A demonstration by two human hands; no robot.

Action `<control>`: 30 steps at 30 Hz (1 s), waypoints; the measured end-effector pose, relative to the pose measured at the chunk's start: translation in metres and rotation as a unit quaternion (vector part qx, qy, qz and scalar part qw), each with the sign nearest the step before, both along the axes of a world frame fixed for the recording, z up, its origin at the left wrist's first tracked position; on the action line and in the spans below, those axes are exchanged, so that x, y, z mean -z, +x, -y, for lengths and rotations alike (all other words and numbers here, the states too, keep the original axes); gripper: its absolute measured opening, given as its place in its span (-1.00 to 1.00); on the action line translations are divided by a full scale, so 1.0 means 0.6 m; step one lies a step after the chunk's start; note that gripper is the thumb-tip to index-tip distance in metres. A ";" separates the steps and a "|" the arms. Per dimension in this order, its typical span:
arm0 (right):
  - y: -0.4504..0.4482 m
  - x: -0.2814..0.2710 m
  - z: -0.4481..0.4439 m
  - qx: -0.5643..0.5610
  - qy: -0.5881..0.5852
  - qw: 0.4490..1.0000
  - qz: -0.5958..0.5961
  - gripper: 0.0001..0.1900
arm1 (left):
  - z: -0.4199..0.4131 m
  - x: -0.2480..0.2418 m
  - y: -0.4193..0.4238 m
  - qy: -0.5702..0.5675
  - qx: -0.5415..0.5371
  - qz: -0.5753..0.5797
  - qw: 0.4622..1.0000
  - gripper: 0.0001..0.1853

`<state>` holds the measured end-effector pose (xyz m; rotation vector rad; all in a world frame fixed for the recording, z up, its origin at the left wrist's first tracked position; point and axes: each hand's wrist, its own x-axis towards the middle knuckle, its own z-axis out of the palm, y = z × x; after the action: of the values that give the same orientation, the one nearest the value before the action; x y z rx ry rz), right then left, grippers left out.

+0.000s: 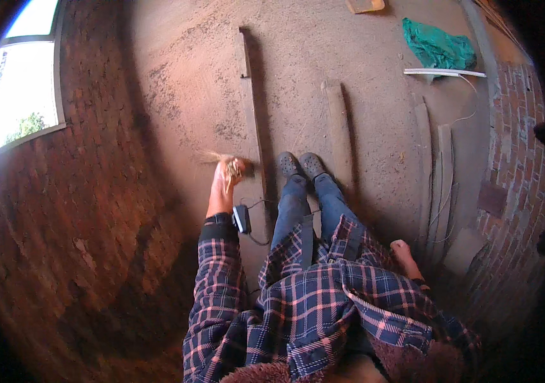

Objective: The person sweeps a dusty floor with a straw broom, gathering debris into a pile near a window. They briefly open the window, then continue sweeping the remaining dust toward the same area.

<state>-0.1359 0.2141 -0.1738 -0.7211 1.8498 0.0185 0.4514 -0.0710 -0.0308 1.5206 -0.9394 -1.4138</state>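
Observation:
My left hand (228,177) reaches forward past a plaid sleeve, closed round a bunch of dry, straw-like stalks (234,168). Fine bristly ends of the bunch stick out to the left of the fist. A dark band with a small box-shaped device (241,219) and a cable sits on the left wrist. My right hand (401,250) hangs low beside my right hip, its fingers curled; whether it holds anything cannot be made out. A long narrow wooden board (253,119) runs along the floor between the left hand and my grey clogs (300,164).
A brown wall with a bright window (19,95) rises at left. Another plank (338,127) lies beyond my feet; several more (425,167) lie at right near a brick wall (516,129). A green plastic bag (437,45), a white strip (445,73) and a thin cable lie at upper right.

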 end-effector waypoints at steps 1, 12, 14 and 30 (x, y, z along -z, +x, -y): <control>-0.003 0.000 -0.015 -0.040 -0.027 0.999 -0.010 -0.74 | 0.022 0.004 -0.007 -0.025 -0.043 -0.065 0.997 -0.71; 0.000 0.000 -0.011 0.017 -0.016 0.998 0.061 -0.68 | 0.241 -0.063 0.064 0.207 -0.145 -0.553 0.794 -0.81; 0.005 -0.010 -0.002 0.002 -0.025 0.998 0.064 -0.69 | 0.180 -0.094 0.089 0.213 -0.163 -0.553 0.789 -0.77; 0.070 -0.039 0.176 0.153 0.057 0.982 0.096 -0.79 | -0.210 -0.036 0.209 0.366 -0.234 -0.259 0.863 -0.88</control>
<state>-0.0939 0.1088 -0.1504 -0.3413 1.7401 -0.1397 0.5769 0.0551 -0.0093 1.5864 0.3426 -1.7532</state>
